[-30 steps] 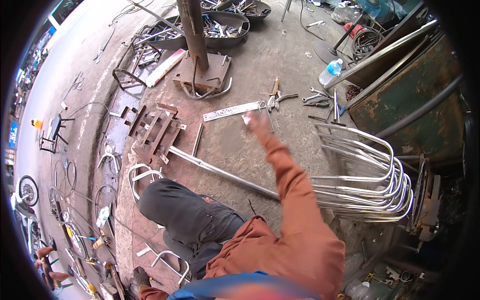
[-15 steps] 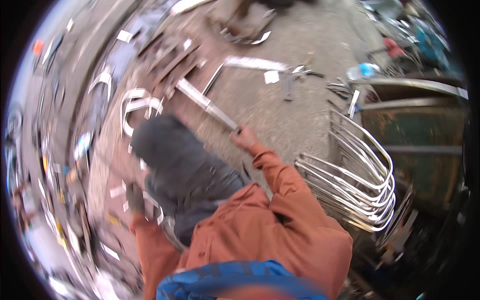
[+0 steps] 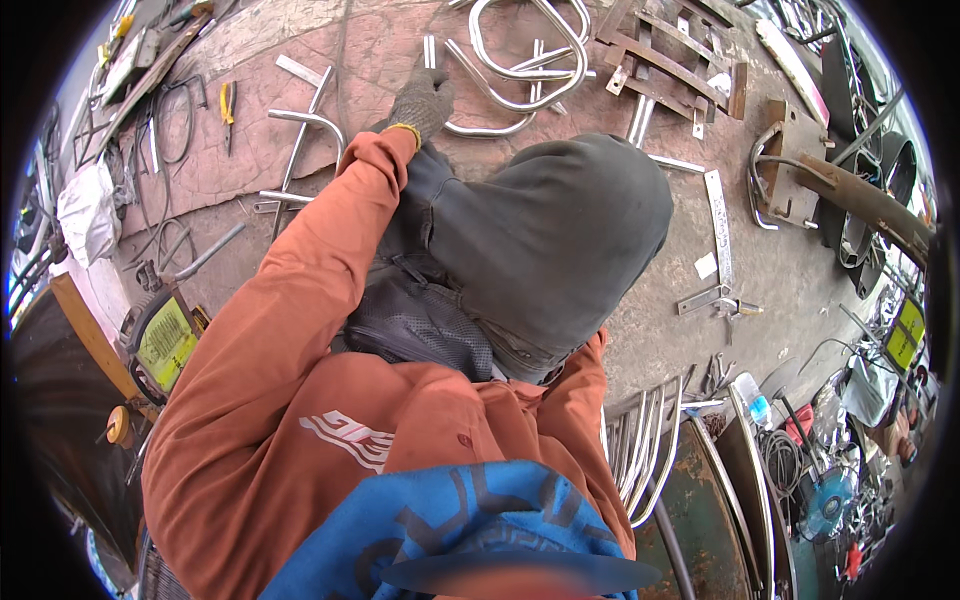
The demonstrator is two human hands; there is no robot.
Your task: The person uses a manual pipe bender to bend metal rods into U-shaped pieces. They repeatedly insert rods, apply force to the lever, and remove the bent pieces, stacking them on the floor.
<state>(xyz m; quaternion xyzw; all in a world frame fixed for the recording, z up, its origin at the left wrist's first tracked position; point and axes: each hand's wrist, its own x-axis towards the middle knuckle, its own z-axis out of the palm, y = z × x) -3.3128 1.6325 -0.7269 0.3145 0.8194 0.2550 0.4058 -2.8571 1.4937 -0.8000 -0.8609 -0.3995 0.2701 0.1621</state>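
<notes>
My left hand (image 3: 422, 105), in a dark knit glove, reaches past my left knee to the reddish paved ground. Its fingers are curled around the lower end of a shiny steel piece (image 3: 430, 52); the glove hides its full shape. Just right of the glove lie bent round steel tubes (image 3: 530, 70) shaped into loops. To its left rests a bar frame (image 3: 300, 130) with a curved tube on it. My right hand is hidden behind my right knee, and only part of that orange sleeve shows. A flat steel bar (image 3: 640, 122) runs out from behind that knee.
Yellow-handled pliers (image 3: 228, 118) and cables lie left. Rusty flat bars (image 3: 670, 65) sit beyond my knee. A long metal strip (image 3: 718, 230) lies right. Bent tubes (image 3: 640, 450) lean by a rusty metal box (image 3: 690, 500). At lower right sits a teal power tool (image 3: 828, 500).
My view has swung to the right and my body has turned. My left hand now closes by the looped tubes. My right hand, earlier gripping a flat steel bar, is now out of sight.
</notes>
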